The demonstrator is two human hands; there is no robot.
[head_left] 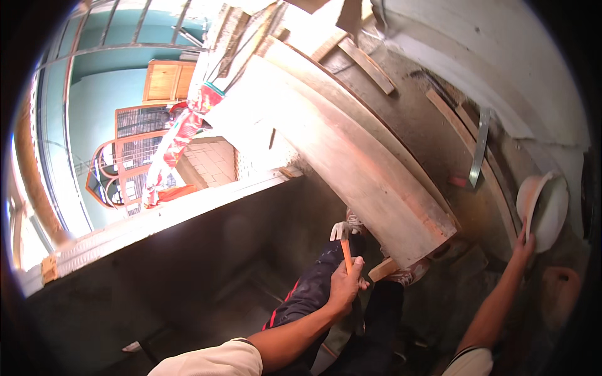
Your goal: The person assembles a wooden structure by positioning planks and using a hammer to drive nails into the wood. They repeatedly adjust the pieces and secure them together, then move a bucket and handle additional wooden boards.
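Two bare hands are at work under a broad wooden formwork panel (357, 163) that slants across the middle of the view. The left hand (346, 285) is closed in a fist round the orange handle of a claw hammer (343, 241), whose metal head points up toward the lower end of the panel, just beside its bottom corner. A short wooden offcut (382, 269) sticks out below that corner, near the left hand's knuckles.

The right hand (524, 244) reaches far to the right and touches the rim of a pale, bowl-shaped container (544, 210) tilted against the grey wall. Its fingers lie along the rim, but whether they grip it or only rest there cannot be told. The container's inside looks pinkish and holds nothing I can make out; part of it is lost in shadow.

Dark trousers with a red stripe (307, 294) and a worn shoe (411, 274) show below the panel, partly covered by the left forearm. A metal strap (480, 150) hangs on the concrete wall above the container. Wooden battens (370, 66) lie across the top of the formwork. At lower right an orange-brown shape (561, 285) is too dark and cut off to identify. Beyond a low concrete parapet (169, 216) on the left, a red and white sack (182, 135) hangs, with tiled ground far below.
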